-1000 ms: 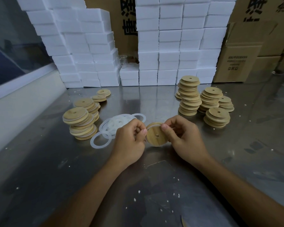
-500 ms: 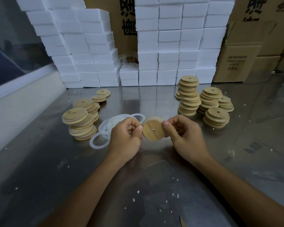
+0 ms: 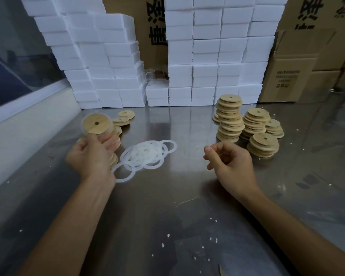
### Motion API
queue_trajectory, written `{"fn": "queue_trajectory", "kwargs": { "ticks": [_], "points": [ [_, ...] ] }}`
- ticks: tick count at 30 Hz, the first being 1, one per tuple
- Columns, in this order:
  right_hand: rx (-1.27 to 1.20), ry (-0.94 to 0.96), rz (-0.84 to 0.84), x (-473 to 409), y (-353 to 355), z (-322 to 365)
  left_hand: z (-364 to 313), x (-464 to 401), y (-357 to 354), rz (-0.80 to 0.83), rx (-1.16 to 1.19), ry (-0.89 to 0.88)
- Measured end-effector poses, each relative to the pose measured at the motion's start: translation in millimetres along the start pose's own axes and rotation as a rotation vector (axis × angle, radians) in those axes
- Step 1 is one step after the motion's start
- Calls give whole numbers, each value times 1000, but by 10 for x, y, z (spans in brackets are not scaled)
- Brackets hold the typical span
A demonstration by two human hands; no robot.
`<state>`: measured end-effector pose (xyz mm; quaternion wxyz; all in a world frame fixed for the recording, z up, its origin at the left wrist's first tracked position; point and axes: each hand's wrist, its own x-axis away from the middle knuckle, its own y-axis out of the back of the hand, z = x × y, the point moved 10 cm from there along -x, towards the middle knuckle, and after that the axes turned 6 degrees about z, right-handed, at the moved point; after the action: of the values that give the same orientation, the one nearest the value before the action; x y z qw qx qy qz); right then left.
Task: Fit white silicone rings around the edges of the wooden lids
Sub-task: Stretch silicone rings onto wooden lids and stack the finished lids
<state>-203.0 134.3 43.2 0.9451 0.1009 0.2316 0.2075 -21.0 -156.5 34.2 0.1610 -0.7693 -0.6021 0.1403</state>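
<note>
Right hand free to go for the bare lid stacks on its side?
Probably yes: the right hand holds nothing, and the nearest stack of lids sits just beyond its fingers with only bare tabletop between.

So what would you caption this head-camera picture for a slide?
Left hand lifts a ringed wooden lid above the left stacks, right hand empty beside loose silicone rings on the steel table.

Steel table [image 3: 187,226] — lid stacks [image 3: 230,118], loose silicone rings [image 3: 145,154], white boxes [image 3: 207,56]
</note>
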Motion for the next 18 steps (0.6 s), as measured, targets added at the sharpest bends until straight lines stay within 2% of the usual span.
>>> {"fn": "queue_trajectory", "kwargs": {
  "ticks": [5,9,13,15,18],
  "points": [
    [1,40,-49,0,87,37,8,-9,42,-48,92,38],
    [73,68,-215,-9,322,81,76,-19,32,-29,37,102],
    [458,97,-306,-45,547,134,-3,29,112,-103,-34,37],
    [670,3,-302,-87,636,13,-37,58,117,-121,-90,4],
    [800,-184,-202,-132,704,-249,-86,70,100,-127,-140,-58]
  ]
}}
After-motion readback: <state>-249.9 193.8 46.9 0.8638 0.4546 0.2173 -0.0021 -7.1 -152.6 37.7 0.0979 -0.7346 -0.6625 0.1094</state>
